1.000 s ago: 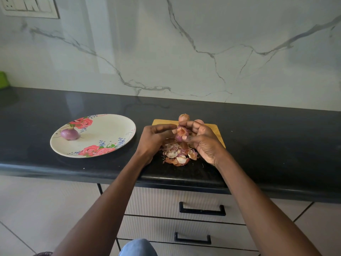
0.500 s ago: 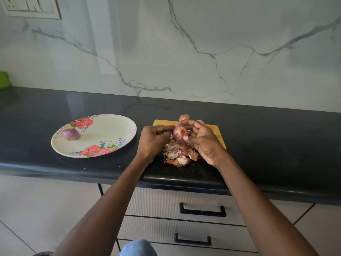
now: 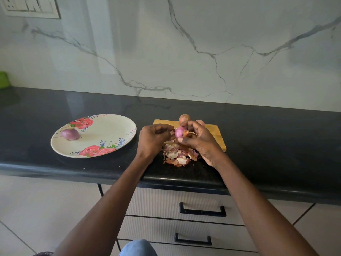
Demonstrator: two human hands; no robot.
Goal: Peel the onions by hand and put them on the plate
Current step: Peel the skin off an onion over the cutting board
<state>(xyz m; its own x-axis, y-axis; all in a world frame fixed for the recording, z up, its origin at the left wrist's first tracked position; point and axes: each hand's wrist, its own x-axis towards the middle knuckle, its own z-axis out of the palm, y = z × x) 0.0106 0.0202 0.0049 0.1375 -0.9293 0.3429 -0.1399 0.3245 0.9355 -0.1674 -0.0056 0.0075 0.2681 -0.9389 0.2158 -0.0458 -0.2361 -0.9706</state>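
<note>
My right hand (image 3: 200, 143) grips a small purple onion (image 3: 179, 131) above a wooden cutting board (image 3: 216, 133). Loose skin hangs from the onion's right side. My left hand (image 3: 153, 140) is curled beside the onion, its fingertips pinching a bit of skin at the onion's left. A pile of onion skins (image 3: 178, 154) lies on the counter under both hands. One peeled purple onion (image 3: 70, 134) sits on the left part of the floral plate (image 3: 110, 130). Behind my right hand an unpeeled onion (image 3: 184, 119) rests on the board, and a second onion (image 3: 200, 122) is partly hidden.
The black counter (image 3: 267, 141) runs left to right, with a marble wall behind it. Its front edge is close below the skin pile. Drawers with black handles (image 3: 202, 211) are underneath. A green object (image 3: 3, 80) sits at the far left edge.
The onion has turned in my right hand, showing more purple flesh. My left fingers have shifted to pull skin at its left side. Plate and peeled onion have not moved.
</note>
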